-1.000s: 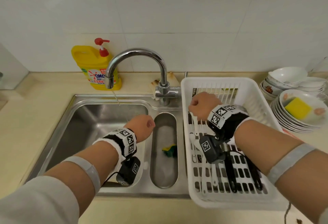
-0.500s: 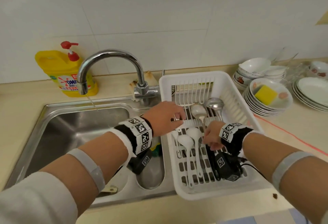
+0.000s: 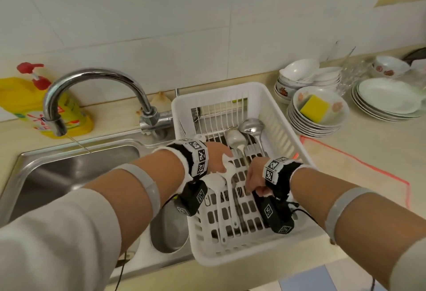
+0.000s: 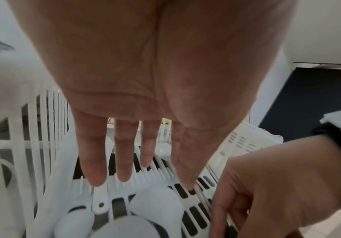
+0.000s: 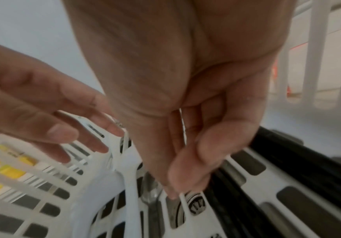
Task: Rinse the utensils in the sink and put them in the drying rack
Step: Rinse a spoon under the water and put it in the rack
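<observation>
Since half a second before, the left hand had dropped further into the white slotted plastic drying rack, fingers straight and spread just above three white plastic spoons, while the right hand stayed low and pinched a thin white plastic utensil handle between thumb and curled fingers. The utensils lay flat in the rack on the table, long axes running front to back; two steel ladles had bowls toward the wall. Water trickled from the chrome tap into the steel sink.
</observation>
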Action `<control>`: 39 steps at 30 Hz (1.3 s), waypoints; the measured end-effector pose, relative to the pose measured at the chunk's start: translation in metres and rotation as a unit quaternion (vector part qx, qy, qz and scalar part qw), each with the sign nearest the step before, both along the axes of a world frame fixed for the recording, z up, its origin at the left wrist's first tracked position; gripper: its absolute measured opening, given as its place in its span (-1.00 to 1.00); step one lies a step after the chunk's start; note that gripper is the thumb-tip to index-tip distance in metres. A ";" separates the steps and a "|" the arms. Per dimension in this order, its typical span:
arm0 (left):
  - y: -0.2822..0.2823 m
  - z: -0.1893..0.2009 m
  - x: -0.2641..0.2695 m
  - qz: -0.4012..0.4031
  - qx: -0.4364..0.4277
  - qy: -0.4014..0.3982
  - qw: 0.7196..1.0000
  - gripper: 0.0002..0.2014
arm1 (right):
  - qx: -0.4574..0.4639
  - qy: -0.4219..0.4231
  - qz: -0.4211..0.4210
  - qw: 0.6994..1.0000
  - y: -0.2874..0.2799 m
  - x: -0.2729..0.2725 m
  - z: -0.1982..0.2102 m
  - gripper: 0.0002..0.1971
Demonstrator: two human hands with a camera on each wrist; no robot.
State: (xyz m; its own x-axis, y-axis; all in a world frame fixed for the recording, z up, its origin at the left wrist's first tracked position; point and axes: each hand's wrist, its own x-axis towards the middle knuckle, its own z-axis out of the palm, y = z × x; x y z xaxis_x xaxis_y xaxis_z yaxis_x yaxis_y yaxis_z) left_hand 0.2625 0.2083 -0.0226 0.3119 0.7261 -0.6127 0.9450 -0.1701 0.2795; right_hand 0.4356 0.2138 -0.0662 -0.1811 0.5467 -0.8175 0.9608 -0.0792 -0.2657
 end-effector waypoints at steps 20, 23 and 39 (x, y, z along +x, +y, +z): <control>-0.004 -0.013 0.001 0.157 -0.112 -0.045 0.980 -0.49 | -0.003 -0.013 0.059 0.998 -0.003 -0.028 -0.020 -0.86; -0.005 -0.009 0.002 0.172 -0.132 -0.051 0.975 -0.48 | -0.010 -0.032 0.035 0.999 0.001 -0.024 -0.015 -0.88; -0.007 0.008 0.011 0.131 -0.104 -0.050 0.985 -0.50 | 0.113 0.165 -0.117 0.973 0.006 0.014 0.027 -0.90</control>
